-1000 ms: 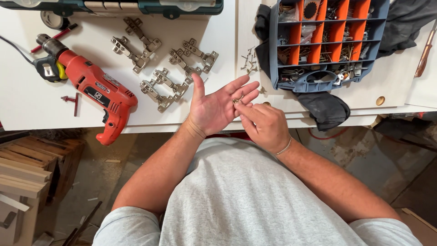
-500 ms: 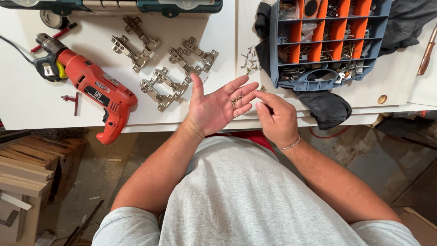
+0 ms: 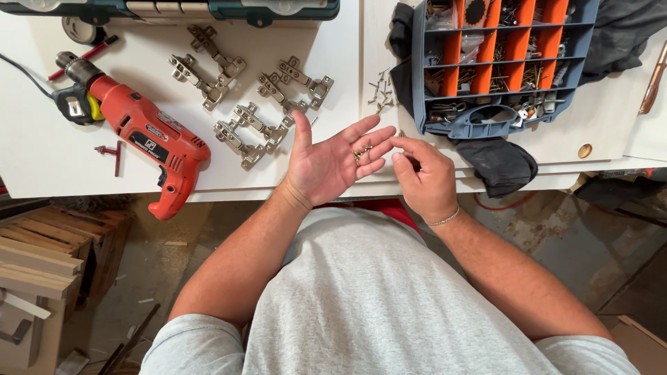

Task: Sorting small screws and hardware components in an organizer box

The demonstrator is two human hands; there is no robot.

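I see the blue organizer tray (image 3: 419, 83) with orange dividers on the white table (image 3: 42, 160), its compartments full of small hardware. My left hand (image 3: 326, 163) lies palm up, fingers spread wide, with a few small screws (image 3: 361, 151) on its fingers. My right hand (image 3: 424, 177) sits just beside it, fingertips pinched together near those screws. The red drill (image 3: 149, 139) carries a small dark label.
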